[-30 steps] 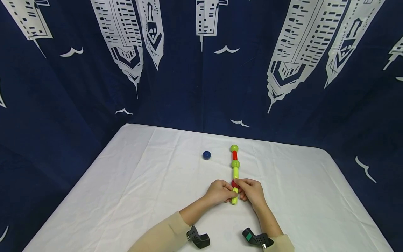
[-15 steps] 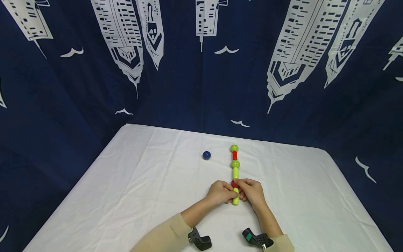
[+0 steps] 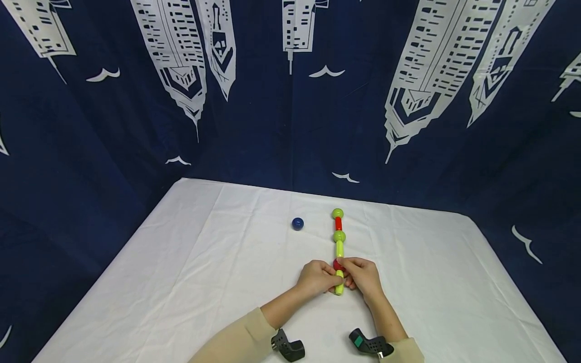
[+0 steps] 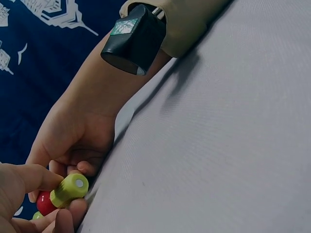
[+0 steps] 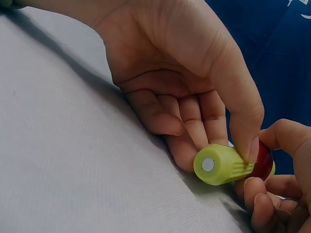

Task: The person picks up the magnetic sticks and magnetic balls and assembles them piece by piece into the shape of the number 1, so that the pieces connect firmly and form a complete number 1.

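Observation:
A straight chain of magnetic balls and rods runs away from me on the table. From its far end come a lime ball [image 3: 338, 213], a short red rod [image 3: 338, 224], another lime ball [image 3: 339, 236] and a lime rod [image 3: 340, 248]. Closer in are a red ball [image 3: 337, 264] and the nearest lime rod [image 5: 222, 165], whose free end shows a silver disc. My left hand [image 3: 314, 276] pinches this near rod between thumb and fingers. My right hand [image 3: 364, 276] holds the red ball, partly covering it. Both hands almost meet at the joint.
A loose dark blue ball [image 3: 297, 224] lies left of the chain. White cloth covers the table [image 3: 218, 262], and a navy curtain [image 3: 272, 126] with printed buildings hangs behind its far edge. Black wrist cameras [image 3: 372, 344] sit at both sleeves.
The near lime rod's free end swung slightly to the right as my left hand shifted a little, then stayed nearly still. My right hand and the blue ball have not visibly moved.

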Action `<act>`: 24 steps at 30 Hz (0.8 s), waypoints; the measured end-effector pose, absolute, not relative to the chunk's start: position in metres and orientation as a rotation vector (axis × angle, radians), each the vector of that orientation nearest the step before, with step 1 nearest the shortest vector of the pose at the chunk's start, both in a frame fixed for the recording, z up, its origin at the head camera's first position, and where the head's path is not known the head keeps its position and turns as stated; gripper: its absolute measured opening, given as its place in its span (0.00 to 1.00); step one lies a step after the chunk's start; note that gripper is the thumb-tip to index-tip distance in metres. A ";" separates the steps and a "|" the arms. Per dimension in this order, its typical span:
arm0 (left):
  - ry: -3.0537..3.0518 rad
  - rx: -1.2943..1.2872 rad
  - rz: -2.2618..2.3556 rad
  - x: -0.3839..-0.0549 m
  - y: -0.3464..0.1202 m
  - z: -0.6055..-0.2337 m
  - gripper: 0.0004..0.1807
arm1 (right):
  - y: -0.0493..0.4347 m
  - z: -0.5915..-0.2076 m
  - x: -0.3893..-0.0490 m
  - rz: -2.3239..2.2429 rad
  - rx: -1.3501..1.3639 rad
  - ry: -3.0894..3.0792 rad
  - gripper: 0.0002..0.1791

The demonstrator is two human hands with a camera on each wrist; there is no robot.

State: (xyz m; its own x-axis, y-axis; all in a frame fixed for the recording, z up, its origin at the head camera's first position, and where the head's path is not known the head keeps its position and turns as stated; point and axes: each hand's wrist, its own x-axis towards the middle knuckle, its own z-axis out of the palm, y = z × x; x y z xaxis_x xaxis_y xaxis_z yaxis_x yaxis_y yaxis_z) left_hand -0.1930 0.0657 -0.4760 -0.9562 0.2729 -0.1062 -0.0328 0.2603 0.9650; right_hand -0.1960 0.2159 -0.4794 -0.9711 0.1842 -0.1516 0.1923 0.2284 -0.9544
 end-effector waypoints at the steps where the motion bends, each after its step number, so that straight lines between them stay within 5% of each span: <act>1: 2.293 0.232 1.746 -0.193 0.065 -0.476 0.08 | 0.216 -0.479 -0.196 -1.911 0.375 2.458 0.19; 24: 2.376 0.285 1.732 -0.196 0.065 -0.481 0.07 | 0.213 -0.485 -0.199 -1.835 0.402 2.516 0.18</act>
